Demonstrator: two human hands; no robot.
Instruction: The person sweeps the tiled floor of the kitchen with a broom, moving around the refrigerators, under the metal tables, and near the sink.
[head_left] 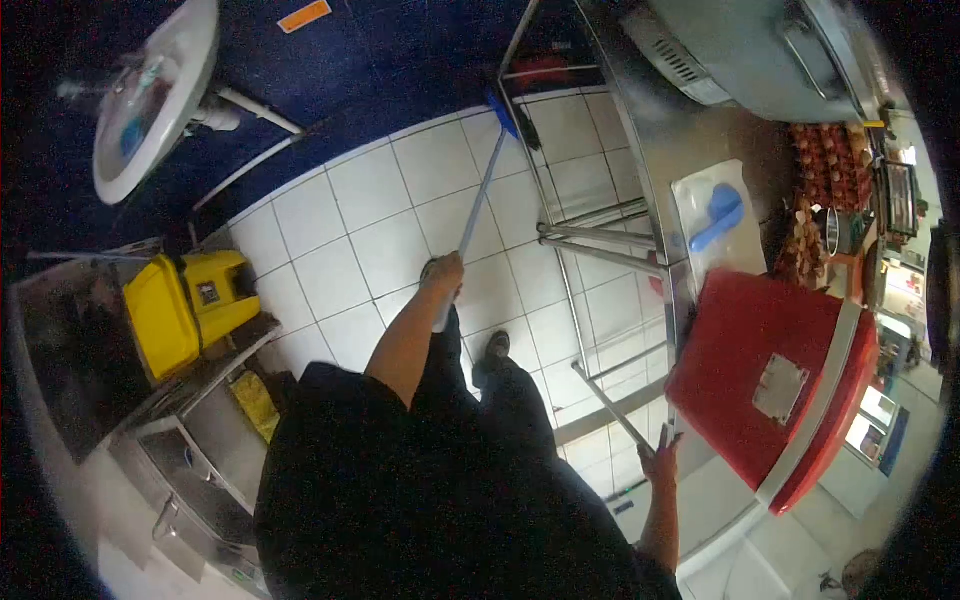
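My left hand point(445, 278) is closed around the pale blue handle of a broom point(480, 200). The handle slants forward over the tiles to a blue broom head point(503, 115), which sits by the dark blue wall and the legs of a steel table point(650, 130). Off to the right, my right hand point(660, 462) has its fingers apart, close to the end of a metal table rail and below a red cooler box point(770, 380). No object shows in that hand.
White tiles point(360, 240) cover the floor. A washbasin point(150, 110) hangs on the wall at upper left, above a yellow bin point(185, 310). On the table lie a blue scoop point(718, 215) on a white tray and stacked egg trays point(832, 165). A steel cabinet point(190, 470) stands left.
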